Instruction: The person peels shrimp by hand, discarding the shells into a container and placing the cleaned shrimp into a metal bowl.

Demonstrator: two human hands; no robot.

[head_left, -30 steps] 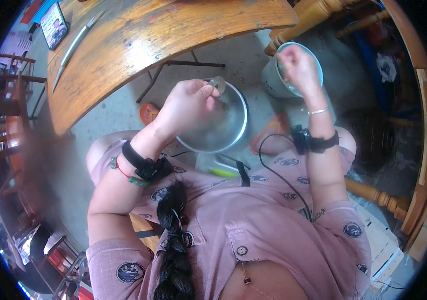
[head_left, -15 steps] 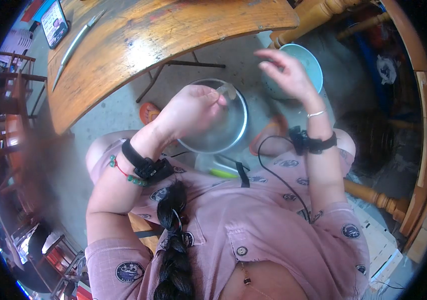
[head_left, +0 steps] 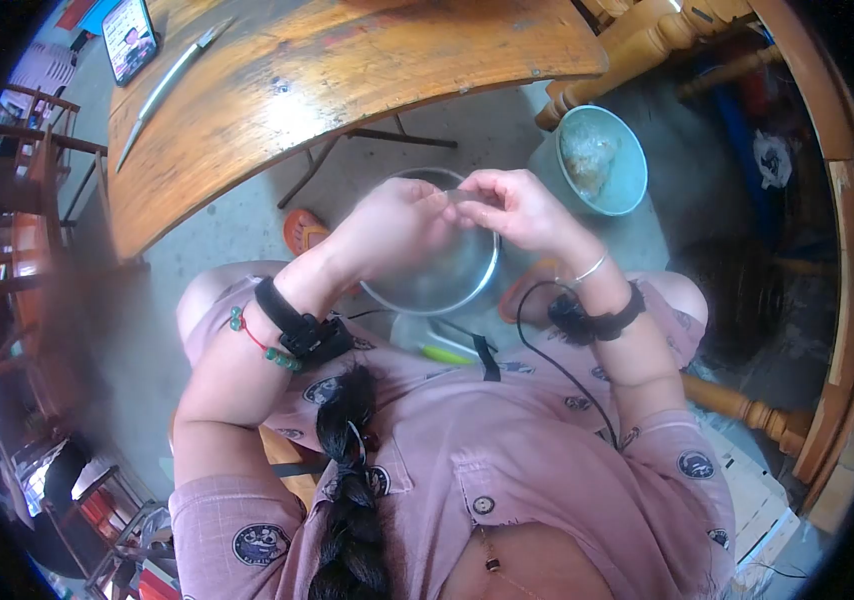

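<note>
Above a round metal-rimmed bowl [head_left: 493,268], my two hands meet at the fingertips. My left hand [head_left: 395,222] is closed in a pinch on a small greyish, translucent piece [head_left: 463,197]. The thumb and fingers of my right hand [head_left: 519,208] close on the same piece from the other side. Most of it is hidden by the fingers, and its kind is not clear. The bowl sits low between my knees, partly covered by my left hand, with its inside blurred.
A light blue bucket [head_left: 639,190] with a clear plastic bag [head_left: 587,158] in it stands to the right. Ahead is a wooden table [head_left: 387,60] with a phone [head_left: 130,40] and a long slim knife-like tool [head_left: 169,90]. A black cable [head_left: 525,335] runs to my right wrist.
My right hand has moved left and down from above the bucket to my left hand, and its fingers have closed on the small piece. My left hand stays over the bowl.
</note>
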